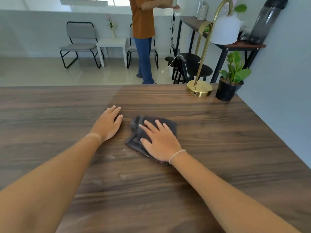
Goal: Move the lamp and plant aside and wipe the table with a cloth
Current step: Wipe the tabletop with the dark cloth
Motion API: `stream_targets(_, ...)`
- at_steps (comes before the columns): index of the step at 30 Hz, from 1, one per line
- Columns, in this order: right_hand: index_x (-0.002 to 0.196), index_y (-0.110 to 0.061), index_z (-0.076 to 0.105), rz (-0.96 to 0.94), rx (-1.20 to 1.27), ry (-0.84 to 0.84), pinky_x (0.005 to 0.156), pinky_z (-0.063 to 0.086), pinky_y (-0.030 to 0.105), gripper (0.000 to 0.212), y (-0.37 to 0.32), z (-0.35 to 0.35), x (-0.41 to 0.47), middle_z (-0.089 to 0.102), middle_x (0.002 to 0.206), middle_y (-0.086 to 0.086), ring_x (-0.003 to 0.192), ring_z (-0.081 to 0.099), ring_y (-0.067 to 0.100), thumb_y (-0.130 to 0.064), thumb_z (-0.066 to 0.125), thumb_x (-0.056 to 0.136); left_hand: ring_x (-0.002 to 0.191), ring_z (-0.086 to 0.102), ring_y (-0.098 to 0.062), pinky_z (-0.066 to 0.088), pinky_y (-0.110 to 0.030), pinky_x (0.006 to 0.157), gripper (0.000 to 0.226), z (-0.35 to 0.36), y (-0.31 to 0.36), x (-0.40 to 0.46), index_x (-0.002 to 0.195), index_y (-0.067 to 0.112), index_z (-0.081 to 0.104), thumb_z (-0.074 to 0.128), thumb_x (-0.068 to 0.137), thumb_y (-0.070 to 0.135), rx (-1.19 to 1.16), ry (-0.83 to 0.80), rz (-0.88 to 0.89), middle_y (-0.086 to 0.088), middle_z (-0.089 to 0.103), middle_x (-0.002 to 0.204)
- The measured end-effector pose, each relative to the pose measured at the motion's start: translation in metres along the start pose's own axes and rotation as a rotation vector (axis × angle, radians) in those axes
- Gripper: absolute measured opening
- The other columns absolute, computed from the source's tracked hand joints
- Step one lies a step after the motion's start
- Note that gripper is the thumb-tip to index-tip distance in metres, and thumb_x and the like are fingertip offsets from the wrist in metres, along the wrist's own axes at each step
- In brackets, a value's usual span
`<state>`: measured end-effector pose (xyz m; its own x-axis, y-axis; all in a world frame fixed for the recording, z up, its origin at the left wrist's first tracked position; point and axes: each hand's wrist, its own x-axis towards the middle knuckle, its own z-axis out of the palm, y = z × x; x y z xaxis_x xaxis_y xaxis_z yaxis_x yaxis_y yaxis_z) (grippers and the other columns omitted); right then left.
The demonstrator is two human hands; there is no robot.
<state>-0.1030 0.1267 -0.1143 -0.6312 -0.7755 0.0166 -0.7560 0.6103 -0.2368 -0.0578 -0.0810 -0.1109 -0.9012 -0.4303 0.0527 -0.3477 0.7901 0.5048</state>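
Observation:
A dark grey cloth (137, 130) lies crumpled near the middle of the dark wooden table (218, 148). My right hand (159, 140) presses flat on top of it, fingers spread. My left hand (107, 123) rests palm down on the bare wood just left of the cloth, holding nothing. A brass lamp (199, 89) with a curved stem and white shade stands at the table's far right edge. Beside it on the right is a green plant in a black pot (227, 91), near the corner by the wall. Pale smudges and small crumbs (124, 151) mark the wood close to the cloth.
A grey wall (277, 98) borders the table's right side. Beyond the far edge stand a person in a brown shirt (143, 22), black stools (190, 64), two grey chairs with a small white table (112, 46) between them, and a dark side table (235, 46).

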Motion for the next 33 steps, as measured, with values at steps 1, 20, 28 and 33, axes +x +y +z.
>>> stream_targets(1,0.147,-0.031,0.021,-0.087,0.021,-0.016,0.117,0.003,0.038,0.055,-0.017,0.002,-0.024,0.015,0.158,-0.008,0.146,0.007,0.023,-0.045,0.029,0.094,0.146,0.015,-0.025,0.012,-0.036,0.119,0.049,-0.005,-0.005,-0.007,0.143,0.013,0.033,0.038,0.096,0.028,0.026,-0.010,0.007,-0.009,0.024,0.156)
stream_targets(20,0.142,-0.044,0.024,-0.291,0.094,-0.046,0.114,-0.006,0.035,0.055,-0.153,0.032,-0.122,0.018,0.155,-0.018,0.144,0.008,0.014,-0.052,0.028,0.088,0.147,0.012,-0.027,0.007,-0.041,0.120,0.049,-0.089,-0.120,-0.093,0.144,0.016,0.030,0.034,0.097,0.029,0.119,-0.043,-0.027,-0.006,0.019,0.158)
stream_targets(28,0.147,-0.036,0.010,0.397,-0.017,-0.052,0.117,0.001,0.045,0.054,-0.062,0.006,0.012,0.003,0.159,-0.011,0.146,0.000,0.025,-0.050,0.021,0.096,0.145,0.017,-0.028,0.012,-0.041,0.118,0.049,-0.082,-0.135,-0.095,0.144,0.017,0.031,0.032,0.097,0.032,0.256,-0.010,0.025,-0.006,0.023,0.157)
stream_targets(33,0.145,-0.040,0.017,-0.089,-0.055,-0.014,0.116,0.002,0.043,0.061,-0.169,0.045,-0.010,0.012,0.158,-0.013,0.146,0.005,0.022,-0.056,0.015,0.087,0.145,0.018,-0.028,0.012,-0.041,0.118,0.050,-0.081,-0.138,-0.094,0.144,0.018,0.030,0.031,0.097,0.033,0.283,-0.010,0.035,-0.006,0.023,0.157)
